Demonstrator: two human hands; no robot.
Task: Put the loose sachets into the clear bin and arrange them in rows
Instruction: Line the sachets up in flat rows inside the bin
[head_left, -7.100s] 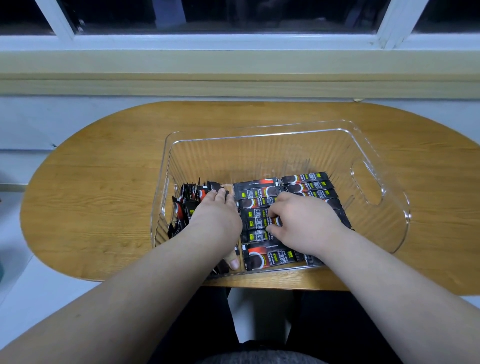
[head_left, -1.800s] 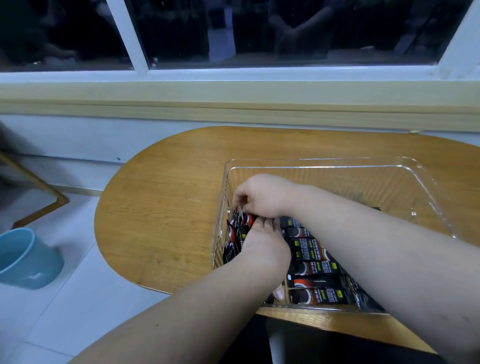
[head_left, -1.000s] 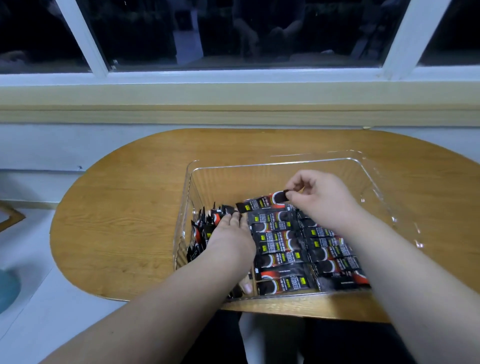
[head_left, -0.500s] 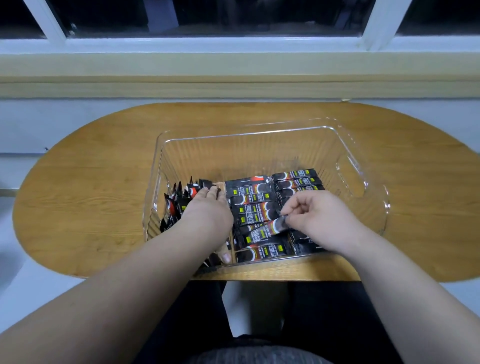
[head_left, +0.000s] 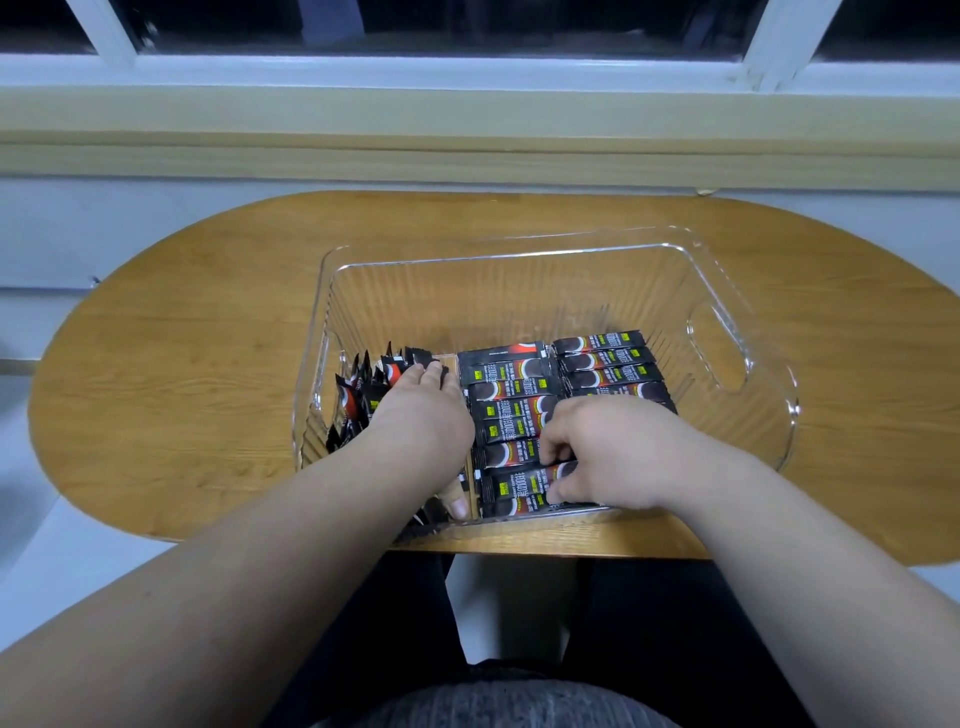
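Observation:
A clear bin (head_left: 519, 249) stands on the wooden table and holds black sachets with red and white print. Two flat rows lie inside, a middle row (head_left: 511, 387) and a right row (head_left: 608, 358). A bunch of upright sachets (head_left: 358, 395) leans at the bin's left wall. My left hand (head_left: 421, 415) rests on that bunch with fingers straight, its thumb down by the near wall. My right hand (head_left: 608, 452) has curled fingers and pinches the right end of one sachet (head_left: 519, 486) lying at the near end of the middle row.
The oval wooden table (head_left: 182, 364) has bare surface left and right of the bin. A handle cut-out (head_left: 719, 348) opens in the bin's right wall. A window sill (head_left: 467, 119) and wall run behind the table. The table's near edge lies just under the bin.
My right hand has lowered the tilted sachet flat onto the near end of the middle row. My left hand has stayed on the upright bunch.

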